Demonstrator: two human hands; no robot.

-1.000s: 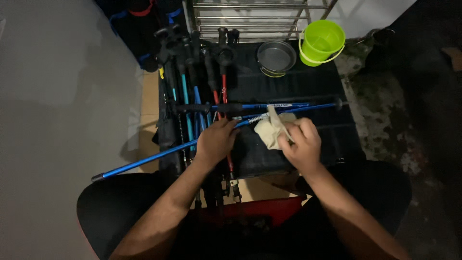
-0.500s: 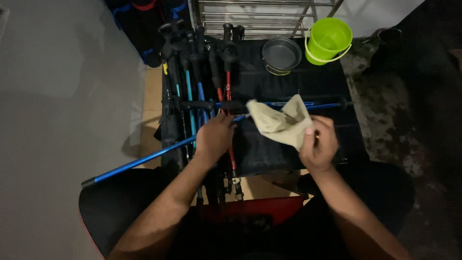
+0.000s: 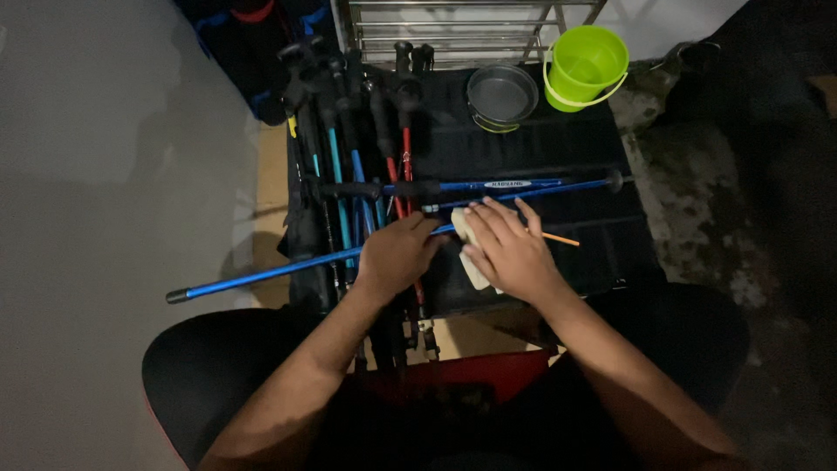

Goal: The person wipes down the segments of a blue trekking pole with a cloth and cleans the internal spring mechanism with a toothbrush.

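While the left hand closed around a blue pole jutting past the black desk's left edge, the right hand pressed flat, fingers spread, on a cloth mid-desk. Bare desk lay to the right; the cloth was mostly hidden, and poles crowded the dim left side.

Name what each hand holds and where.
Left hand grips the long blue metal pole mid-shaft; right hand presses the beige cloth flat on it.
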